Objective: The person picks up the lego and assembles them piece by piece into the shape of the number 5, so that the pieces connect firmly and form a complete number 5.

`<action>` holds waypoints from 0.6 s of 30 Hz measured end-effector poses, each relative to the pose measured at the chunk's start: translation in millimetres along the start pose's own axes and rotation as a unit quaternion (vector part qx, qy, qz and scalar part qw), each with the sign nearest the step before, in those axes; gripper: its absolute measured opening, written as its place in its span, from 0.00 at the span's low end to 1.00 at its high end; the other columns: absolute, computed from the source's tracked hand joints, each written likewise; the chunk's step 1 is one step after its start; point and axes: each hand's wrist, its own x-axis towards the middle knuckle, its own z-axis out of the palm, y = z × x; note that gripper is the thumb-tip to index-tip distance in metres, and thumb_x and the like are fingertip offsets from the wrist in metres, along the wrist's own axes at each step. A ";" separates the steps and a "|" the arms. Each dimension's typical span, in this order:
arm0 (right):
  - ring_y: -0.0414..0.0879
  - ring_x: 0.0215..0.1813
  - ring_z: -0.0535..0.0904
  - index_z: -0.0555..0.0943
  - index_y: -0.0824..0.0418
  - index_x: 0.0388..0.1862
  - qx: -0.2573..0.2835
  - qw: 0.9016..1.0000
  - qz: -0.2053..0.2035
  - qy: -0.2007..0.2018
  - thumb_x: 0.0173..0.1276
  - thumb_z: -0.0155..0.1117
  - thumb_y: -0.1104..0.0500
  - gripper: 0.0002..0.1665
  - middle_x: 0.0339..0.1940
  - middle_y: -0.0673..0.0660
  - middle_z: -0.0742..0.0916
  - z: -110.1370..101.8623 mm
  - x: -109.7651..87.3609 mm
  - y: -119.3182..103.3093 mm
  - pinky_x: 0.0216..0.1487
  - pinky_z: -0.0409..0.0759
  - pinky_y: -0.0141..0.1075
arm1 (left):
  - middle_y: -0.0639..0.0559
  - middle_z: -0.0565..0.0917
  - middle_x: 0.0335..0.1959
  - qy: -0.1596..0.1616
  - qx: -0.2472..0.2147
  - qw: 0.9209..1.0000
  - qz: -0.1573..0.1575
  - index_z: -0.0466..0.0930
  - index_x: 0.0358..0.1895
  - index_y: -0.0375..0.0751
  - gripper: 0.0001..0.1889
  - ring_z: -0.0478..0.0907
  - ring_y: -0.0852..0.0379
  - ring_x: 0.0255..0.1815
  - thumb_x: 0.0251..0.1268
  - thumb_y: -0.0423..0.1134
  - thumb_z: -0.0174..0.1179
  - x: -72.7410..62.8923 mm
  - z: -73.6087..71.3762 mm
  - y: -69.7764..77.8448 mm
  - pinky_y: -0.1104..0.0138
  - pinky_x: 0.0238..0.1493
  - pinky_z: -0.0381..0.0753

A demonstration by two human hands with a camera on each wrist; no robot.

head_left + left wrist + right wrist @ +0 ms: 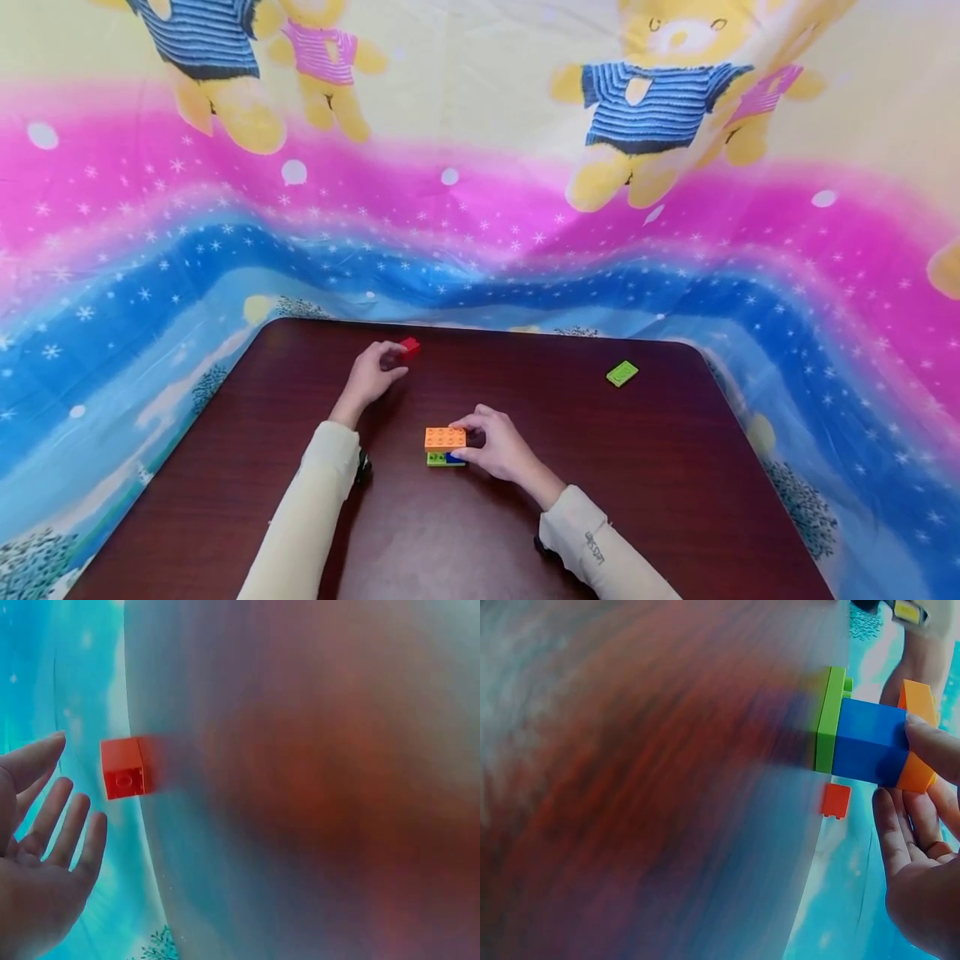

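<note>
A small stack of toy building bricks stands on the table: a thin green plate (829,724) at the bottom, a blue brick (868,739) on it, and a studded orange brick (446,439) across the top. My right hand (495,446) pinches this stack from the right, thumb and fingers on opposite sides around the blue and orange bricks. Farther back, my left hand (372,372) reaches beside a red brick (409,347). Its fingers are spread, and the left wrist view shows a gap between them and the red brick.
A flat light green plate (622,373) lies toward the back right of the dark wooden table (525,533). Behind the table's far edge hangs a patterned cloth (465,208) printed with bears; it also runs along both sides.
</note>
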 end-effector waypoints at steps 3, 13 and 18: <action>0.40 0.45 0.79 0.88 0.47 0.58 0.000 1.000 -0.002 0.004 0.61 0.81 0.52 0.25 0.40 0.46 0.81 -0.2 0.3 0.2 0.50 0.84 0.33 | 0.35 0.78 0.61 0.010 0.015 1.000 -0.023 0.76 0.67 0.36 0.25 0.78 0.37 0.61 0.69 0.35 0.69 15.3 1.3 -4.0 0.44 0.66 0.77; 0.40 0.46 0.79 0.88 0.47 0.58 0.016 1.000 0.002 -0.001 0.61 0.81 0.52 0.25 0.40 0.45 0.80 3.4 -1.2 -0.5 0.50 0.85 0.31 | 0.33 0.74 0.69 -0.011 0.043 0.995 -0.089 0.67 0.75 0.39 0.31 0.73 0.36 0.66 0.72 0.38 0.66 38.0 18.0 -14.5 0.44 0.70 0.74; 0.39 0.45 0.80 0.88 0.49 0.58 0.009 1.000 -0.004 0.006 0.61 0.81 0.53 0.25 0.40 0.45 0.81 1.5 -0.4 -1.0 0.50 0.85 0.32 | 0.35 0.79 0.64 -0.008 0.039 0.994 -0.099 0.73 0.71 0.42 0.24 0.77 0.39 0.57 0.75 0.38 0.63 43.0 18.8 -12.5 0.48 0.62 0.80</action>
